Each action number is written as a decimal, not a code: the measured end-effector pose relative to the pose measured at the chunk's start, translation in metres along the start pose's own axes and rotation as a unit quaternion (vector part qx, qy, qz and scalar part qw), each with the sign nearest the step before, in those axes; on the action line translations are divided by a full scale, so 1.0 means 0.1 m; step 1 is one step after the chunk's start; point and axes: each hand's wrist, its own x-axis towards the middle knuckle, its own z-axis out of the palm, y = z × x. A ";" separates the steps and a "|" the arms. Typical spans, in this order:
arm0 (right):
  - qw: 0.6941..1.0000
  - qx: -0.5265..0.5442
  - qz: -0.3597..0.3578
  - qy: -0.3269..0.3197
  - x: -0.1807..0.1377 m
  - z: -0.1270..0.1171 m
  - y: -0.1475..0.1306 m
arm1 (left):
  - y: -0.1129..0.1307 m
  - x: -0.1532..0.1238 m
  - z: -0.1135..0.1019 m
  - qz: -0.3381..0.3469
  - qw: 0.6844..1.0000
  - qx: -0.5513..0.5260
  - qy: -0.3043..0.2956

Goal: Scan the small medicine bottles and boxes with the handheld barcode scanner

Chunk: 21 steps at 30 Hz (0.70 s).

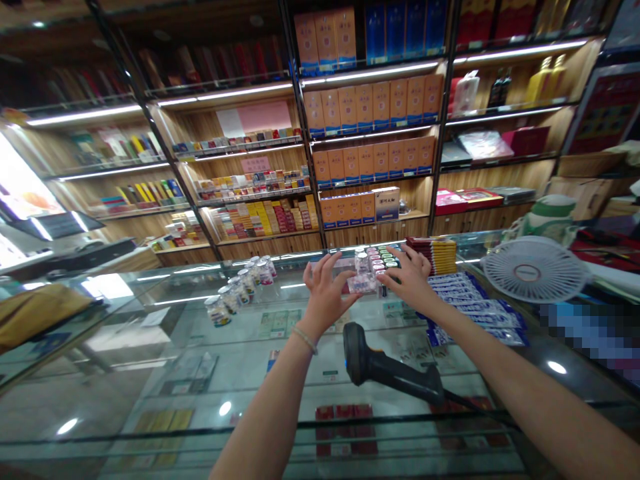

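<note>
My left hand (324,293) reaches over the glass counter, its thumb and a finger closed about a small clear container (363,284) with a pale pink label. More small containers (374,257), with pink and green tops, stand packed in rows just behind it. At their right side is my right hand (411,277), its bent fingers and thumb spread around the edge of the group and touching it. Which single container the right fingers press on is partly hidden. A black barcode scanner (390,370) lies on the glass between my forearms.
A line of clear jars (240,290) stands on the left. Yellow-and-red boxes (437,255), blue-and-white packets (473,307) and a white fan (535,270) are on the right. Shelves of orange boxes (373,165) rise behind the counter. The scanner's cable (470,403) runs under my right forearm.
</note>
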 end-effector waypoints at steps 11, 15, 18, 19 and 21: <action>0.993 -0.107 -0.046 -0.012 0.04 -0.20 -0.22 | -0.18 -0.04 0.09 0.029 0.993 0.052 0.098; 0.985 -0.135 -0.084 -0.073 -0.05 -0.37 -0.37 | -0.23 -0.06 0.11 0.028 0.993 0.058 0.097; 0.980 -0.134 -0.098 -0.107 -0.21 -0.50 -0.48 | -0.23 -0.06 0.11 0.021 0.993 0.056 0.099; 0.980 -0.131 -0.100 -0.114 -0.28 -0.54 -0.53 | -0.23 -0.07 0.11 0.017 0.993 0.055 0.100; 0.979 -0.119 -0.103 -0.130 -0.43 -0.62 -0.63 | -0.22 -0.08 0.11 0.011 0.994 0.051 0.100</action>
